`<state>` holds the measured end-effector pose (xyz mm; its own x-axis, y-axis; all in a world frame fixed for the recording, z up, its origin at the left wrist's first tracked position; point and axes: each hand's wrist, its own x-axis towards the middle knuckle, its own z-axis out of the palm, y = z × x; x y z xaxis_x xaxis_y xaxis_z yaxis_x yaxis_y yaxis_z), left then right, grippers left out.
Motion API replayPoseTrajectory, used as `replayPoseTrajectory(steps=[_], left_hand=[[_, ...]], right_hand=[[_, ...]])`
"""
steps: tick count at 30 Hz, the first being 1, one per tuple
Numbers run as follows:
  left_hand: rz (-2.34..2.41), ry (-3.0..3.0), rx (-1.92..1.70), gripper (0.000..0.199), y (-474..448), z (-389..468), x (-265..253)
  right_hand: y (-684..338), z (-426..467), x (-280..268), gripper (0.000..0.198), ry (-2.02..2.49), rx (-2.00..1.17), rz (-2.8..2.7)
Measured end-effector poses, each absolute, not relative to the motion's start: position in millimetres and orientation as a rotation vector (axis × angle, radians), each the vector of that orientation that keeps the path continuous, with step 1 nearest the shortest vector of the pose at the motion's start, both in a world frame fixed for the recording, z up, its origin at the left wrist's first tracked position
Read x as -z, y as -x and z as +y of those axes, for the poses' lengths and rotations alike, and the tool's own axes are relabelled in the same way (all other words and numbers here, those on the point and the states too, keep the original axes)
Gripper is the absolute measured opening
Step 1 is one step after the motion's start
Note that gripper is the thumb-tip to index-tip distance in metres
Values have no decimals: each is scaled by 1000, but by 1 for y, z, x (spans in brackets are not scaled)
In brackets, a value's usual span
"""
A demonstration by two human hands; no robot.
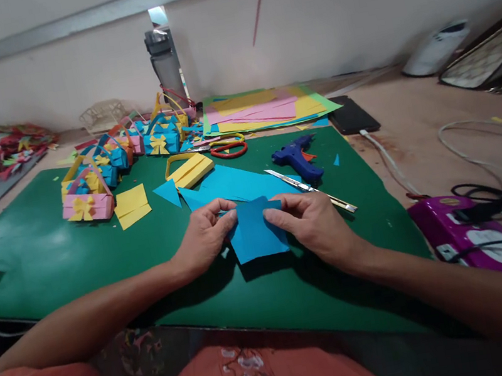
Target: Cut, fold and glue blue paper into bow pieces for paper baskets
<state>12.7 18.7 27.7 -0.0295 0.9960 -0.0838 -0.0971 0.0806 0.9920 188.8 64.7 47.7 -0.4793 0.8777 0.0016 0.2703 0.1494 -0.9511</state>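
A small blue square of paper (261,234) is held up between both hands, above the green mat (194,308). My left hand (205,233) pinches its upper left corner between thumb and fingers. On the other side, my right hand (315,219) pinches the upper right corner. Behind the hands lie larger sheets of blue paper (231,183) and a blue triangle scrap (167,193). A utility knife (313,189) rests beyond my right hand, beside a blue glue gun (301,158).
Folded paper baskets (91,204) stand at the left, near a yellow paper square (132,207) and a yellow basket (192,170). Red-handled scissors (228,147) and stacked coloured paper (262,108) lie farther back. A purple power strip (478,238), cables and a phone (354,114) are at the right.
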Motion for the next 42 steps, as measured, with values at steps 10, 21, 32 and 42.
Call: replayPoseTrajectory(steps=[10,21,32,42], left_hand=[[1093,-1070,-1097,38,-8,14,-15],[1112,-1112,-977,47,-13,11,-19],[1107,-1102,-972,50,-13,11,-19],[1088,-1014,-940,51,-15,11,-21]], right_hand=[[-188,64,-45,31,1023,-984,-1982],[-187,66,-38,26,952,-914,-2009],[-187,68,-35,25,884,-795,-2035],[-187,61,-35,24,848,-728,-2073]])
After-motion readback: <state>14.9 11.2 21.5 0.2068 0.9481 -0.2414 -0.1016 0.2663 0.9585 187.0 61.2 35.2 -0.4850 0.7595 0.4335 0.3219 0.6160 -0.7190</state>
